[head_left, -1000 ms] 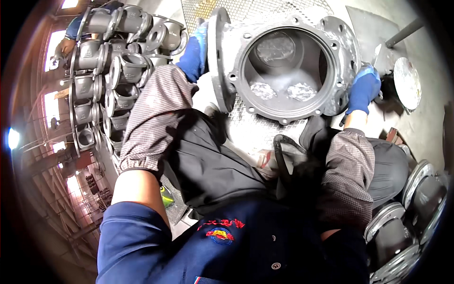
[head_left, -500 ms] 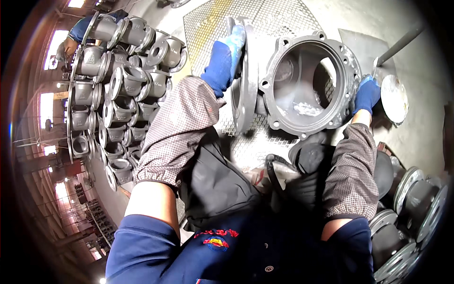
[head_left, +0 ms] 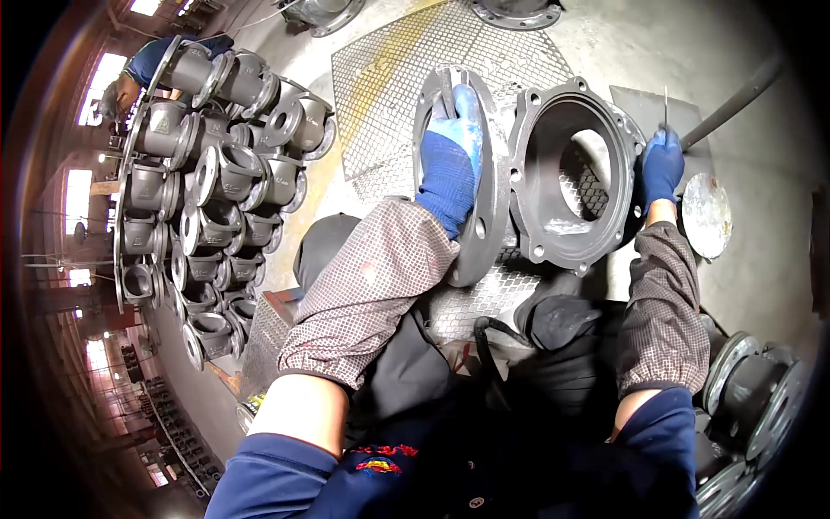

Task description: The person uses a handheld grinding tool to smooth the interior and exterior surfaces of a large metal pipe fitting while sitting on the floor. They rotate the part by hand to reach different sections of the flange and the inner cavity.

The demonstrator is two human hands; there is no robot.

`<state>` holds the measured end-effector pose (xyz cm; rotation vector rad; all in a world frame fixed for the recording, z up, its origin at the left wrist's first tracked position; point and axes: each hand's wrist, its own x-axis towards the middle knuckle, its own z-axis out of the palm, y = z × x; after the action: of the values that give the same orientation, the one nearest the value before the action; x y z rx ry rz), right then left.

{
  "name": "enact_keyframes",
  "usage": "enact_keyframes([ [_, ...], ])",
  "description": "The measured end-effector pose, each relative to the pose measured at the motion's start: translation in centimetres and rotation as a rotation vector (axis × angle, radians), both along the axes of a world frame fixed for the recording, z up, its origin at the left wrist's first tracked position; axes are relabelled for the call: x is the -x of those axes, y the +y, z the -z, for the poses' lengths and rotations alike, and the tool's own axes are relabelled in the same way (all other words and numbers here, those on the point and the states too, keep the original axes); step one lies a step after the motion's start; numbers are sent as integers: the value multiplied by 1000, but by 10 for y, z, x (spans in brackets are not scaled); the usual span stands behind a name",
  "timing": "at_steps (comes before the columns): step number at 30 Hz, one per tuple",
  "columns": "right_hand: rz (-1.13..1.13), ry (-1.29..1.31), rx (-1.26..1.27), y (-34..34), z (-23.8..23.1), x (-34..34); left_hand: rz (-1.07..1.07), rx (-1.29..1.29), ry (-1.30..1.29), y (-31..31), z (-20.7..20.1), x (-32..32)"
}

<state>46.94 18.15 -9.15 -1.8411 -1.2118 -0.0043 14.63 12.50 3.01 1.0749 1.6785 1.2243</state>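
A large grey cast valve body [head_left: 566,238] lies on its side in front of me, its wide bolt-holed opening facing up. My left hand [head_left: 454,138], in a blue glove, grips the round flange [head_left: 493,208] at its left end; the fingertips are partly hidden. My right hand [head_left: 663,164], also gloved in blue, is closed beside the casting's right rim. A thin blade-like tool [head_left: 666,108] sticks up from that fist; its exact kind is unclear. Just beyond this hand is a pale round disc [head_left: 706,216].
The casting rests over a patterned metal plate [head_left: 372,95]. Stacked grey valve bodies [head_left: 229,173] stand at left, with another person's arm [head_left: 130,91] behind them. More flanged castings [head_left: 756,389] are at lower right. A dark bar [head_left: 735,99] slants in from the right.
The casting has turned: its left flange shows more of its face, and the plate now appears through the bore. My left hand moved with that flange. The whole view has shifted.
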Motion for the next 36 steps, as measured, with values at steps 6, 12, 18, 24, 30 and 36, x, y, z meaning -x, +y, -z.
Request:
enact_keyframes([
  [6,-518,392,-13,-32,-132,56,339,-351,503,10,46,9],
  [12,-920,226,30,-127,-177,119,230,-271,551,1,17,-10],
  [18,-932,124,61,-132,-189,139,242,-541,1044,9,28,15],
  [24,-859,42,51,-132,-171,127,397,-30,1527,-13,-20,-27],
  [30,-737,-318,-15,-138,-176,141,405,-74,1390,-11,-15,-19],
  [36,-751,-281,44,-146,-176,140,499,-86,1722,-10,-19,-20],
])
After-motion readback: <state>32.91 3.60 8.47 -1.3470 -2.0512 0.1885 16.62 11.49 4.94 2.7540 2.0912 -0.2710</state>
